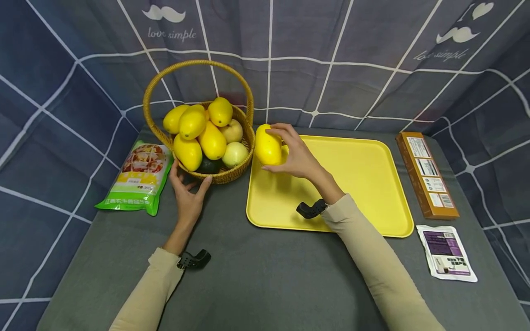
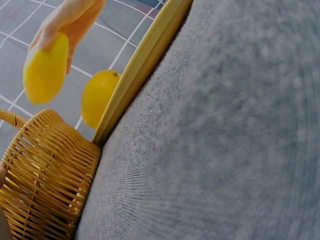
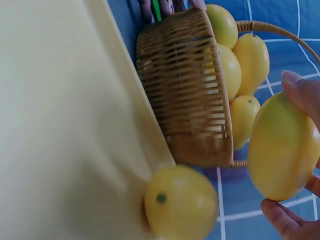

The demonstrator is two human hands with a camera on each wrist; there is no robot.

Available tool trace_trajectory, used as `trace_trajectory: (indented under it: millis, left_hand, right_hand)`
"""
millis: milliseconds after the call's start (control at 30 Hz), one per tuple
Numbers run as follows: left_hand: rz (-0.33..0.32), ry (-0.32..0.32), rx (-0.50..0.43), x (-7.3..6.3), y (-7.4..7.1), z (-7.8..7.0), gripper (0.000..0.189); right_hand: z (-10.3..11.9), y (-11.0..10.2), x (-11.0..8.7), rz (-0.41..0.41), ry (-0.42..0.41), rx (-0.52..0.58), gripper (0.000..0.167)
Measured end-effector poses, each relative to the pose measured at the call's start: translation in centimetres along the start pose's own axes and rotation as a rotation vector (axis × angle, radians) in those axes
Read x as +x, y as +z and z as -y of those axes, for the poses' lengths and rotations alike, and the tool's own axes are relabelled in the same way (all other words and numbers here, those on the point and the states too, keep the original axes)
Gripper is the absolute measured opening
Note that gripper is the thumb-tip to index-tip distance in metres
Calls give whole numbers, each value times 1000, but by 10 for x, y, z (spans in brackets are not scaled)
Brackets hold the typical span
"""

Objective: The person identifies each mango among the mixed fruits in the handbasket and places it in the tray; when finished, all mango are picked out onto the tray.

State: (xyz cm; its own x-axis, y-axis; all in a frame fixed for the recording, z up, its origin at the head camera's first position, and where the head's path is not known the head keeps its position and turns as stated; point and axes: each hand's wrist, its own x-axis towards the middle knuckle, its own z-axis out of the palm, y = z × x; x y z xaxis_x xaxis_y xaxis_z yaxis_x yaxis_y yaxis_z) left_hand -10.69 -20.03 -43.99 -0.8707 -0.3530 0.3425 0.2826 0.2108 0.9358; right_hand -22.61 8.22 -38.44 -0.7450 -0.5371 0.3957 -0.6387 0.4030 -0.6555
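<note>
My right hand (image 1: 296,154) pinches a yellow mango (image 1: 267,146) between thumb and fingers above the left end of the yellow tray (image 1: 352,184). A second mango (image 3: 181,202) lies at the tray's edge; the held one mostly hides it in the head view. To the left stands a wicker basket (image 1: 238,172) with several mangoes (image 1: 192,122), two pale green round fruits (image 1: 234,154) and a dark green fruit (image 1: 210,165) partly covered. My left hand (image 1: 188,197) touches the basket's near side with thumb and fingers spread.
A green food packet (image 1: 138,177) lies left of the basket, close to the left hand. Right of the tray are a brown box (image 1: 428,177) and a white-and-purple pouch (image 1: 447,253). Checked cloth (image 1: 298,82) rises behind the table; the basket's tall handle (image 1: 198,62) arches above the fruit.
</note>
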Motion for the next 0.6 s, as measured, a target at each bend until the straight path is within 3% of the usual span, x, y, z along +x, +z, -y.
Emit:
trace_trajectory:
  millis: [367,600]
  left_hand:
    - [-5,15,3,-1,1,1,86]
    - [-7,6,-5,-1,1,2,87]
  right_hand:
    - [-23,-29,-30,-47,57,-51,91]
    - [-47,-38,-42,-30,163,-89,89]
